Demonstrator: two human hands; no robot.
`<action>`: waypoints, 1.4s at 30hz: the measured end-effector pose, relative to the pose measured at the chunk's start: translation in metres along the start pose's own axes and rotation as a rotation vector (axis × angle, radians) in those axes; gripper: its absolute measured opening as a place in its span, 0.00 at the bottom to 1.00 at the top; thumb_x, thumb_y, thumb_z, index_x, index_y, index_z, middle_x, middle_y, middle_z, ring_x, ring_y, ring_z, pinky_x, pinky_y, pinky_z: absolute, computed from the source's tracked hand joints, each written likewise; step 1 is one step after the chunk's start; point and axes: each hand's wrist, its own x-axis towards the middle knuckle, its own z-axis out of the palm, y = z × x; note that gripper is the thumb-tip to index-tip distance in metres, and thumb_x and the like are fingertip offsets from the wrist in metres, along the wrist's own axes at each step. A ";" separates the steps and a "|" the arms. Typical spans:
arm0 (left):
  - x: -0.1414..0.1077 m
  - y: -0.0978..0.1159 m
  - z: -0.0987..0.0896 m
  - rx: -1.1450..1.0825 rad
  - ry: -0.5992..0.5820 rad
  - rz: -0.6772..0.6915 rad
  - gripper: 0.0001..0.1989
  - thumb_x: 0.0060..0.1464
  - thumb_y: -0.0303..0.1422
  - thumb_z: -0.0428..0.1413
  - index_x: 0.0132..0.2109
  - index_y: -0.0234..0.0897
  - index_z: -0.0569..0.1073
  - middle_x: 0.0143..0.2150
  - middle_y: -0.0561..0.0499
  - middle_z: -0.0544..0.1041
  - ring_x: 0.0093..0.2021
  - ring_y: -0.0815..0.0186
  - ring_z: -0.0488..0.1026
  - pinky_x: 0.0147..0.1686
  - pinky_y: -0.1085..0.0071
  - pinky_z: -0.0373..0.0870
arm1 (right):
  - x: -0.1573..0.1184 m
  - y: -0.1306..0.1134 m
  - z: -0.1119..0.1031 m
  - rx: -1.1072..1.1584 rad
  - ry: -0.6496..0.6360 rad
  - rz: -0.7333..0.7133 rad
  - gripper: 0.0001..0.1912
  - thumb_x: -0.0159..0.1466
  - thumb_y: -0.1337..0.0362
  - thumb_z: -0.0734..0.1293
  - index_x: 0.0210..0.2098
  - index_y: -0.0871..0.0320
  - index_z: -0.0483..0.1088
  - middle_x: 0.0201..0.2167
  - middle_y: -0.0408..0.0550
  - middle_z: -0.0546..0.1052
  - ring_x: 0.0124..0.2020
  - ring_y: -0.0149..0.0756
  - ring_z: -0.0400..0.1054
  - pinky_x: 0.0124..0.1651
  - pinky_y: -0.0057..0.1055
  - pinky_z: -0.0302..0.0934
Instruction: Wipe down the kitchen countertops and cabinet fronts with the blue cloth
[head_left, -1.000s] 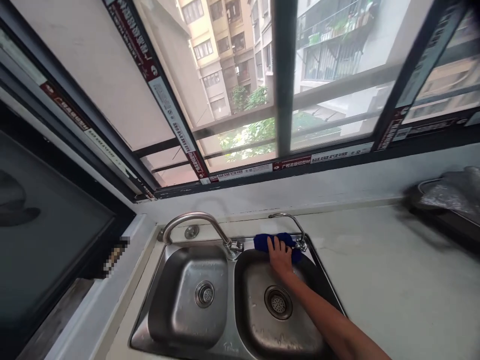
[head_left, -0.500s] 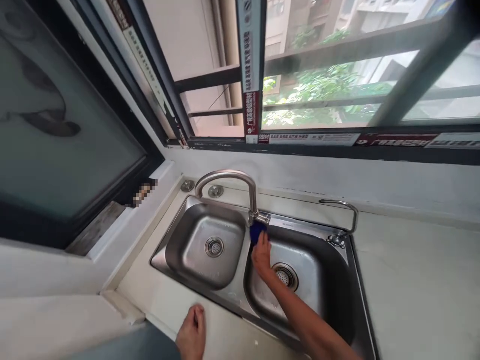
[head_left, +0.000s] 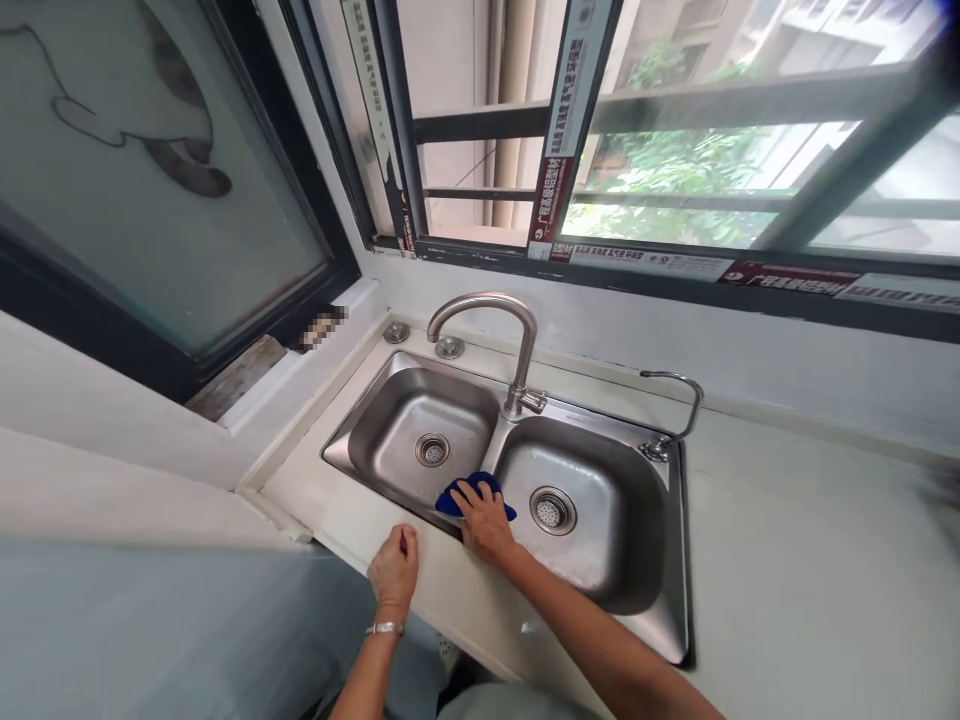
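My right hand [head_left: 487,522] presses a blue cloth [head_left: 451,500] onto the divider between the two sink bowls, close to the sink's front rim. Its fingers are bent over the cloth. My left hand [head_left: 395,565] is curled into a loose fist at the counter's front edge, left of the cloth, with nothing visible in it. A bracelet circles that wrist. The steel sink [head_left: 352,445] has a drain in the left bowl [head_left: 433,450] and another in the right bowl [head_left: 553,511].
A curved faucet [head_left: 525,350] rises behind the divider. A thin spout [head_left: 697,405] stands at the sink's back right corner. Two round metal caps [head_left: 448,347] [head_left: 397,332] sit on the back left counter [head_left: 787,560]. An open window pane [head_left: 225,230] hangs at the left.
My right hand and the blue cloth have moved from the faucet base forward along the divider to the front rim. The view has shifted, showing more of my left forearm.
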 end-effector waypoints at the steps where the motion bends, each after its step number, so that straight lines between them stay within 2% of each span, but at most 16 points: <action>1: 0.000 0.001 -0.001 0.001 0.005 0.005 0.17 0.69 0.40 0.43 0.47 0.44 0.76 0.38 0.47 0.82 0.34 0.62 0.74 0.31 0.69 0.47 | -0.005 -0.001 0.000 0.019 -0.006 0.005 0.36 0.61 0.67 0.62 0.69 0.52 0.59 0.72 0.48 0.58 0.63 0.57 0.52 0.58 0.50 0.55; 8: 0.002 0.003 -0.010 0.001 -0.012 0.033 0.19 0.68 0.43 0.41 0.48 0.44 0.76 0.38 0.45 0.81 0.33 0.59 0.73 0.30 0.69 0.47 | -0.058 0.011 0.004 0.183 -0.034 0.040 0.31 0.64 0.67 0.59 0.67 0.50 0.62 0.68 0.46 0.65 0.58 0.46 0.59 0.57 0.40 0.56; 11: 0.006 0.004 -0.010 0.013 -0.023 0.045 0.22 0.67 0.44 0.39 0.49 0.44 0.75 0.39 0.44 0.81 0.34 0.57 0.73 0.29 0.68 0.48 | -0.083 0.034 -0.004 0.170 -0.034 0.098 0.28 0.66 0.66 0.58 0.65 0.49 0.64 0.64 0.43 0.70 0.55 0.41 0.64 0.56 0.35 0.57; 13: 0.008 0.005 -0.011 0.022 -0.023 0.054 0.23 0.67 0.46 0.38 0.50 0.44 0.75 0.39 0.42 0.81 0.33 0.56 0.73 0.29 0.68 0.49 | -0.104 0.057 -0.015 0.157 -0.041 0.153 0.24 0.68 0.64 0.56 0.62 0.49 0.68 0.57 0.43 0.76 0.51 0.38 0.67 0.53 0.32 0.58; 16: 0.009 0.007 -0.012 0.025 -0.011 0.064 0.24 0.66 0.46 0.38 0.51 0.44 0.75 0.39 0.41 0.81 0.33 0.55 0.74 0.29 0.68 0.51 | -0.145 0.087 -0.032 0.100 -0.041 0.261 0.20 0.67 0.63 0.58 0.53 0.54 0.75 0.46 0.48 0.80 0.46 0.41 0.70 0.49 0.33 0.59; 18: 0.009 0.007 -0.014 0.017 -0.006 0.070 0.25 0.66 0.47 0.39 0.51 0.43 0.76 0.38 0.41 0.81 0.33 0.55 0.74 0.28 0.68 0.52 | -0.175 0.097 -0.040 0.046 -0.023 0.322 0.19 0.64 0.64 0.60 0.50 0.57 0.75 0.44 0.52 0.80 0.47 0.45 0.69 0.49 0.36 0.58; 21: 0.009 0.006 -0.015 -0.003 -0.002 0.085 0.26 0.65 0.48 0.39 0.50 0.43 0.76 0.37 0.41 0.81 0.31 0.55 0.73 0.28 0.68 0.53 | -0.218 0.100 -0.044 -0.022 0.024 0.368 0.23 0.63 0.65 0.60 0.55 0.58 0.72 0.50 0.55 0.78 0.51 0.48 0.66 0.53 0.40 0.57; 25: 0.010 0.001 -0.011 -0.040 0.001 0.103 0.24 0.64 0.48 0.40 0.50 0.43 0.76 0.38 0.42 0.81 0.30 0.57 0.71 0.28 0.68 0.54 | -0.268 0.107 -0.040 -0.162 0.131 0.323 0.30 0.60 0.69 0.60 0.61 0.56 0.69 0.58 0.54 0.73 0.52 0.47 0.65 0.55 0.42 0.58; 31: 0.013 -0.006 -0.001 -0.092 -0.022 0.092 0.24 0.64 0.47 0.40 0.50 0.42 0.75 0.42 0.43 0.81 0.31 0.58 0.70 0.29 0.69 0.54 | -0.335 0.153 -0.027 -0.307 0.209 0.266 0.39 0.54 0.73 0.62 0.65 0.48 0.66 0.64 0.48 0.69 0.56 0.48 0.64 0.56 0.44 0.61; 33: 0.013 -0.006 0.001 -0.089 -0.041 0.080 0.24 0.64 0.48 0.38 0.51 0.43 0.74 0.43 0.43 0.80 0.33 0.57 0.70 0.30 0.68 0.53 | -0.343 0.171 -0.026 -0.342 0.241 0.296 0.40 0.55 0.73 0.61 0.66 0.46 0.65 0.65 0.47 0.68 0.57 0.49 0.63 0.57 0.46 0.60; 35: 0.014 -0.007 0.003 -0.083 -0.068 0.056 0.25 0.63 0.49 0.37 0.51 0.44 0.73 0.45 0.43 0.80 0.33 0.57 0.70 0.30 0.68 0.53 | -0.338 0.185 -0.027 -0.347 0.265 0.326 0.39 0.55 0.72 0.61 0.67 0.47 0.64 0.66 0.47 0.68 0.58 0.50 0.62 0.57 0.48 0.59; 38: 0.016 -0.007 0.004 -0.072 -0.090 0.015 0.26 0.63 0.50 0.37 0.52 0.46 0.72 0.47 0.43 0.79 0.33 0.56 0.69 0.32 0.67 0.53 | -0.313 0.206 -0.034 -0.333 0.315 0.364 0.38 0.58 0.67 0.61 0.68 0.50 0.61 0.67 0.50 0.66 0.60 0.53 0.60 0.58 0.50 0.57; 42: 0.015 -0.003 -0.001 -0.038 -0.122 -0.043 0.27 0.62 0.51 0.36 0.53 0.45 0.71 0.46 0.43 0.79 0.32 0.56 0.68 0.33 0.67 0.54 | -0.269 0.244 -0.055 -0.338 0.366 0.366 0.36 0.64 0.54 0.63 0.70 0.51 0.57 0.67 0.54 0.65 0.60 0.55 0.58 0.58 0.51 0.55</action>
